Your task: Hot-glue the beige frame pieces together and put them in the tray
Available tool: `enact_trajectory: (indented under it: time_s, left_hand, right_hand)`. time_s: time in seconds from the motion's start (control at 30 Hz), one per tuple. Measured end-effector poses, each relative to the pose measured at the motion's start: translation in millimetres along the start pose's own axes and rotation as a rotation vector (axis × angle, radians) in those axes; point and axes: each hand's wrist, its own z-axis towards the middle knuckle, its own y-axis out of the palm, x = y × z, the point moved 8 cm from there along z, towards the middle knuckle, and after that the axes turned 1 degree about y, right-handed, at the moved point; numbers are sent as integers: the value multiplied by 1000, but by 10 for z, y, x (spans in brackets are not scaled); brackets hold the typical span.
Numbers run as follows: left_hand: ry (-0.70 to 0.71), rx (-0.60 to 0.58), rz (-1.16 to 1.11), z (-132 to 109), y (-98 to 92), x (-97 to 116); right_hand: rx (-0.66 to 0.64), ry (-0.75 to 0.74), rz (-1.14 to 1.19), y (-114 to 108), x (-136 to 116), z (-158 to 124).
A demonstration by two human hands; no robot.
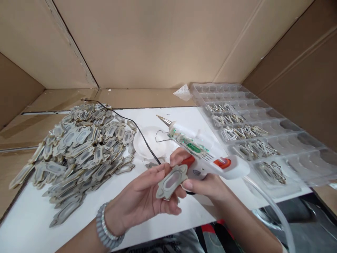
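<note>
My left hand (pixel 147 195) is closed on a flat grey frame-shaped piece (pixel 172 181) with an elongated opening, tilted up toward me. Around the handle of a white hot glue gun (pixel 210 151) wraps my right hand (pixel 202 182), its thumb close to the right end of the grey piece. The gun's metal nozzle points to the upper left, and green glitter covers part of its barrel. Fingers of the right hand show beside the red trigger, partly hidden behind the grey piece. Beyond the hands sits a round white dish (pixel 147 142).
A large heap of similar grey pieces (pixel 84 151) covers the left of the white table (pixel 168 228). On the right lies a clear compartment tray (pixel 284 133) with metal frames in several compartments. A black cable (pixel 134 123) crosses the middle. Cardboard walls (pixel 158 45) surround the back and sides.
</note>
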Motion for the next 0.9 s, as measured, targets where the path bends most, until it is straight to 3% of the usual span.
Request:
enact_trajectory:
  time_s: [0.13,0.23,0.37,0.5,0.63,0.73,0.9]
  left_hand:
    - [8,-70,-38,-9,36,-15]
    - [126,-36,81,-45,30,178]
    - [552,186,474,-293,9,799]
    - [980,387,853,-687,103,1254]
    - [1175,442,1068,-857,181,1302]
    - [1283,446,1199,-903,270,1262]
    - [1340,407,1277,-885,359,1232]
  right_hand:
    - [-37,-13,5,-1,3,-12]
    - [73,-43,-6,-127,1,-46]
    - [233,-168,-175,-296,-149,-123]
    - [187,-176,-402,-240,-221,-125]
    - [53,-176,-509,-65,-239,-88]
    - [34,-119,-495,11,-237,-73]
    - [15,-32,-483,77,-217,-63]
